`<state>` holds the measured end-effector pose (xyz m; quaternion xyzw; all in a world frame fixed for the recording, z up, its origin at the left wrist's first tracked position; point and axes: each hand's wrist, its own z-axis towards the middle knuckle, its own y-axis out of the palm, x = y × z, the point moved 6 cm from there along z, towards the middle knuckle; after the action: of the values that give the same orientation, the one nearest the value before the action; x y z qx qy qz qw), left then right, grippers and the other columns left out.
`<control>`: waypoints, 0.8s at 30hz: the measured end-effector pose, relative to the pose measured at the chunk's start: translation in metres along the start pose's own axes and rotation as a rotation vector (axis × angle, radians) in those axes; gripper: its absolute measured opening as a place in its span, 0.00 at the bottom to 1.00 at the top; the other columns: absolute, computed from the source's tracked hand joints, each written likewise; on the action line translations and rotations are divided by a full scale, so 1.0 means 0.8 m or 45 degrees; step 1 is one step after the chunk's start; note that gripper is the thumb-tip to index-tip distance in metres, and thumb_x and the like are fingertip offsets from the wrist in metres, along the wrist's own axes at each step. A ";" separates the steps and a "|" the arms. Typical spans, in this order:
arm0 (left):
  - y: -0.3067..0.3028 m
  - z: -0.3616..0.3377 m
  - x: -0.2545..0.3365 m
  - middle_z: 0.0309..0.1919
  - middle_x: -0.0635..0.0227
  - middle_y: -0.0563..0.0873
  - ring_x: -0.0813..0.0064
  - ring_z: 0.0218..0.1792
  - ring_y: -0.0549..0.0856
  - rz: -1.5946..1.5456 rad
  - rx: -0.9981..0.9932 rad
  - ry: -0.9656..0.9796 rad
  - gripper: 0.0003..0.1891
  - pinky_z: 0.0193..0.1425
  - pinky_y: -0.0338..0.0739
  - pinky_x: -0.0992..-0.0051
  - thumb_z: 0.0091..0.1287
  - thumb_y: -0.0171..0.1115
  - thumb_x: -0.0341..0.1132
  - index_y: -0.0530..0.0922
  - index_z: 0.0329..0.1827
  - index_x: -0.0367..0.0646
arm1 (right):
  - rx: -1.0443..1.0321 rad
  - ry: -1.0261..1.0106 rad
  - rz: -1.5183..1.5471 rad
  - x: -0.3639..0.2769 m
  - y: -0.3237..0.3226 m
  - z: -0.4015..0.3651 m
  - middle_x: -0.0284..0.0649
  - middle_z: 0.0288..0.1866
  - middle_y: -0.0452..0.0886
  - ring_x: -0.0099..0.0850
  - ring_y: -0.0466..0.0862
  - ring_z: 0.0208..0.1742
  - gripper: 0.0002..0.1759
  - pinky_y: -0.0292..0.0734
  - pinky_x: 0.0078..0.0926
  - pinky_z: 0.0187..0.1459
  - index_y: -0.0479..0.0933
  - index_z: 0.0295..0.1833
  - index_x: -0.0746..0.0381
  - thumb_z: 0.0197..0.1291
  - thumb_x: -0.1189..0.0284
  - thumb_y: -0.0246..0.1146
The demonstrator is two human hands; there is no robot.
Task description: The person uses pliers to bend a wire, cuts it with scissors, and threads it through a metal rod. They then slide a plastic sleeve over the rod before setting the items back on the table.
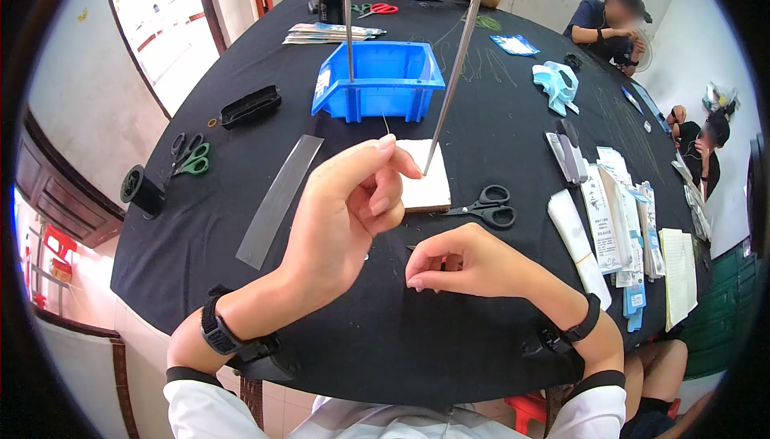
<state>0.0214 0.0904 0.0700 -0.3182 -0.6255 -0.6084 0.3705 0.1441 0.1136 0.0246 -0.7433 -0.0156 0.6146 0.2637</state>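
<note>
My left hand (349, 206) is raised over the near middle of the table, thumb and forefinger pinched. A short, thin strand (387, 124) sticks up from its fingertips; its kind is not clear. Lower and to the right, my right hand (469, 258) is closed, its fingertips pressed together. What it holds, if anything, is too small to make out; a small dark tip shows beside its knuckles. Behind my left hand lies a white block (429, 186), with a slanting metal rod (453, 78) reaching down to it. Black-handled scissors (491, 208) lie beside the block.
A blue bin (385, 98) stands beyond the block, near a second rod (349, 30). Left are a clear strip (281, 202), green-handled scissors (192, 160), a black spool (143, 190) and a black tray (250, 108). Right are a stapler (566, 154) and paper packets (613, 222). Several people sit around.
</note>
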 end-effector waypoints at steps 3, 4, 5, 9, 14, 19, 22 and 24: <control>-0.011 0.002 0.003 0.15 0.79 0.61 0.86 0.19 0.59 0.000 -0.067 0.042 0.16 0.25 0.52 0.81 0.70 0.50 0.41 0.74 0.28 0.39 | 0.098 0.059 0.012 -0.004 -0.006 -0.008 0.31 0.33 0.80 0.17 0.78 0.28 0.05 0.73 0.13 0.28 0.78 0.42 0.62 0.61 0.75 0.59; -0.009 0.000 0.003 0.14 0.79 0.60 0.87 0.19 0.58 -0.037 -0.072 0.014 0.16 0.25 0.52 0.81 0.70 0.49 0.41 0.74 0.29 0.39 | 0.177 0.084 0.064 -0.005 -0.008 -0.009 0.31 0.32 0.79 0.18 0.78 0.28 0.06 0.73 0.14 0.28 0.76 0.44 0.62 0.62 0.76 0.58; -0.005 -0.001 0.003 0.14 0.79 0.59 0.86 0.18 0.58 -0.053 -0.078 -0.007 0.16 0.24 0.52 0.81 0.70 0.48 0.41 0.73 0.28 0.41 | 0.254 0.108 0.119 -0.003 -0.011 -0.010 0.32 0.32 0.79 0.18 0.78 0.28 0.08 0.73 0.14 0.28 0.75 0.46 0.62 0.62 0.77 0.57; 0.010 -0.006 0.001 0.12 0.79 0.57 0.85 0.17 0.56 -0.134 -0.163 -0.110 0.16 0.22 0.50 0.81 0.72 0.43 0.39 0.71 0.26 0.43 | 0.369 -0.219 -0.106 -0.001 -0.011 0.004 0.38 0.42 0.77 0.21 0.78 0.33 0.18 0.75 0.18 0.28 0.72 0.56 0.60 0.62 0.82 0.49; 0.021 -0.010 -0.005 0.11 0.80 0.57 0.85 0.16 0.56 -0.217 -0.266 -0.234 0.17 0.20 0.51 0.82 0.72 0.42 0.39 0.71 0.26 0.43 | -0.202 -0.018 0.471 0.009 0.022 0.007 0.41 0.45 0.79 0.21 0.80 0.31 0.16 0.75 0.14 0.23 0.72 0.55 0.65 0.66 0.80 0.43; 0.020 -0.009 -0.005 0.10 0.80 0.58 0.86 0.15 0.56 -0.251 -0.275 -0.274 0.17 0.19 0.50 0.83 0.72 0.43 0.40 0.71 0.26 0.43 | -0.533 0.168 0.664 0.005 0.034 -0.013 0.41 0.40 0.83 0.20 0.80 0.23 0.13 0.71 0.11 0.19 0.72 0.50 0.68 0.69 0.76 0.43; 0.020 -0.008 -0.005 0.11 0.80 0.57 0.86 0.16 0.55 -0.272 -0.317 -0.258 0.16 0.20 0.50 0.83 0.71 0.44 0.40 0.72 0.27 0.43 | -0.518 0.147 0.728 0.007 0.033 -0.016 0.42 0.40 0.83 0.20 0.80 0.23 0.13 0.71 0.11 0.19 0.72 0.49 0.68 0.70 0.74 0.44; 0.018 -0.007 -0.005 0.13 0.81 0.57 0.85 0.16 0.54 -0.306 -0.396 -0.249 0.15 0.22 0.49 0.81 0.71 0.45 0.40 0.73 0.28 0.43 | -0.473 0.151 0.732 0.009 0.032 -0.016 0.43 0.40 0.83 0.20 0.80 0.22 0.13 0.71 0.11 0.19 0.71 0.48 0.68 0.71 0.73 0.44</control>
<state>0.0360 0.0857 0.0737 -0.3520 -0.5906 -0.7036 0.1794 0.1504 0.0896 0.0090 -0.7870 0.0982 0.6061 -0.0597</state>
